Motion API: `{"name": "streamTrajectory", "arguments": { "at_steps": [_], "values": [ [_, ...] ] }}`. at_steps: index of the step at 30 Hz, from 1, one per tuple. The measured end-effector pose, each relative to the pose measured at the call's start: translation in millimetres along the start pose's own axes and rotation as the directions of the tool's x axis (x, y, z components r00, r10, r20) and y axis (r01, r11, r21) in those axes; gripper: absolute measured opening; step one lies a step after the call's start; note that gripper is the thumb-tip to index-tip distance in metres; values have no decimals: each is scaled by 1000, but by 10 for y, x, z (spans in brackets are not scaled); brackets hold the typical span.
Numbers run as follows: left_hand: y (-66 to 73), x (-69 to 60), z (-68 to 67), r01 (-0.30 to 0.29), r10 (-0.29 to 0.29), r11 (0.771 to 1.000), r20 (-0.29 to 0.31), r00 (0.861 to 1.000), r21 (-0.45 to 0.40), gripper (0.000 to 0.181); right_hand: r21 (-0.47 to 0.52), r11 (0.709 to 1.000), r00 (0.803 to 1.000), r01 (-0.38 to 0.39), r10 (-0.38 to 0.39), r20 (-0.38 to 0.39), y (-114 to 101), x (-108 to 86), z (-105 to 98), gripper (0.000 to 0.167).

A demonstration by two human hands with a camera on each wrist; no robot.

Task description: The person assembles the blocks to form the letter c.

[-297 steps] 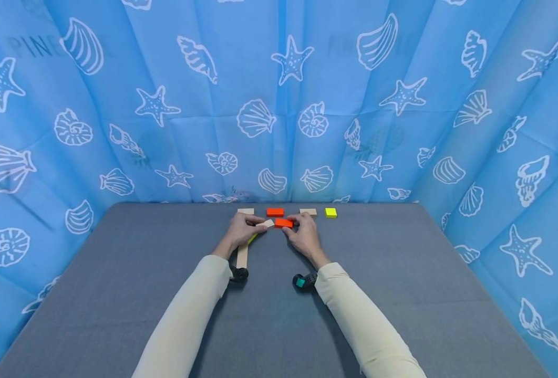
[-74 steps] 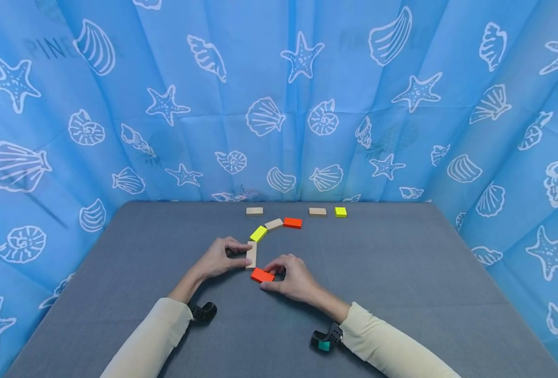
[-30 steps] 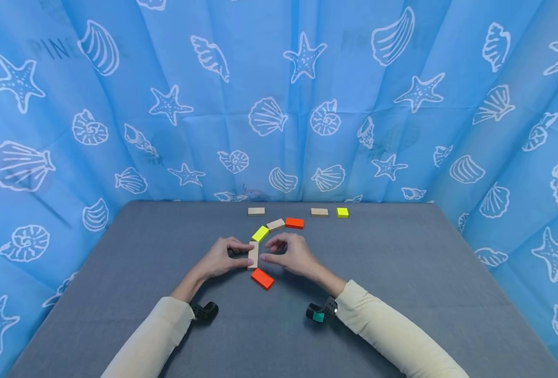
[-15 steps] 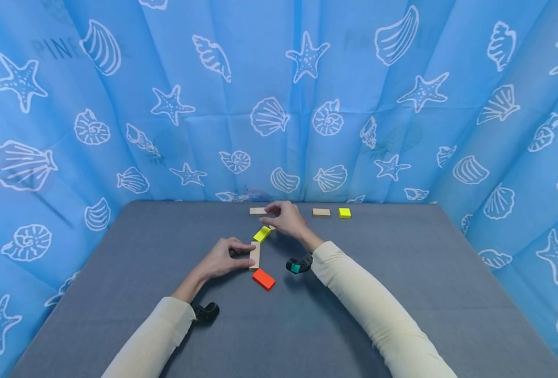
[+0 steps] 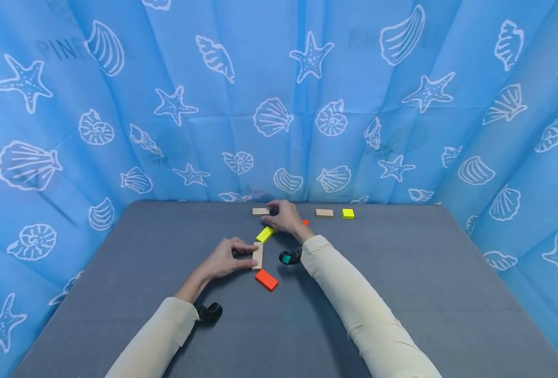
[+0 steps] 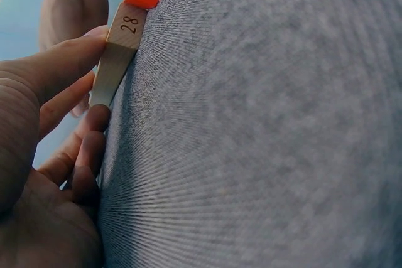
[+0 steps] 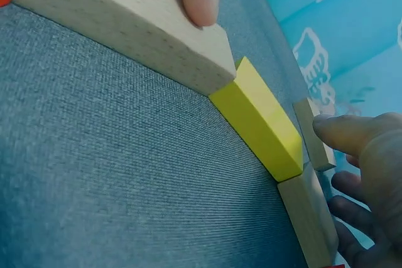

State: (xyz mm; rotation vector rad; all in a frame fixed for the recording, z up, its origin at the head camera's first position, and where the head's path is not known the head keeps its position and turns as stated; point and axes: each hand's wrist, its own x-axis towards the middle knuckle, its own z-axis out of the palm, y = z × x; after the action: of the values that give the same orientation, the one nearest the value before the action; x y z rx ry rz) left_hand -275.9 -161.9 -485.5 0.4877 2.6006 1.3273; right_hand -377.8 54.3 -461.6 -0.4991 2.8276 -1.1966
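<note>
- Your left hand (image 5: 224,258) pinches the numbered wood block (image 5: 258,255), thumb on the near end and a finger on the far end. The block lies flat on the gray table (image 5: 354,304), just right of your palm.
- Your right hand (image 5: 283,216) is at the loose wood block (image 5: 259,212), with thumb and finger by its right end. The view is poor there, so I can't tell if you grip it or only reach.
- Done, it seems: a bent row of blocks. The near red block (image 5: 266,280) touches the numbered one, closer to you than your left thumb. The yellow block (image 5: 265,234) touches its other end, just past your left fingertips. The middle wood block (image 7: 311,218) comes next, under your right hand. The far red block (image 5: 306,223) peeks out just right of that hand.
- Left, I'd guess: three blocks not in the row. One is the wood block at your right fingertips. The spare wood block (image 5: 324,213) and spare yellow block (image 5: 348,214) sit well to the right of your right hand, untouched.
</note>
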Motion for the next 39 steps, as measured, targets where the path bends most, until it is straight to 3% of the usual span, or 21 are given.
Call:
{"name": "streamTrajectory", "arguments": {
  "at_steps": [10, 26, 32, 39],
  "values": [
    [29, -11, -5, -4, 4, 1000, 2, 1000, -8, 44, -93, 995, 1000, -23, 23, 4, 17, 86, 70, 50],
    [5, -15, -9, -27, 28, 999, 22, 999, -26, 43, -206, 976, 995, -66, 49, -88, -56, 107, 186, 31],
    [25, -4, -1, -12, 13, 999, 22, 1000, -36, 43, -180, 983, 996, -33, 17, -90, -60, 72, 131, 30],
    [21, -4, 2, 8, -8, 1000, 5, 1000, -13, 43, -62, 996, 994, 63, -68, -87, -106, -67, -2, 28]
  ]
}}
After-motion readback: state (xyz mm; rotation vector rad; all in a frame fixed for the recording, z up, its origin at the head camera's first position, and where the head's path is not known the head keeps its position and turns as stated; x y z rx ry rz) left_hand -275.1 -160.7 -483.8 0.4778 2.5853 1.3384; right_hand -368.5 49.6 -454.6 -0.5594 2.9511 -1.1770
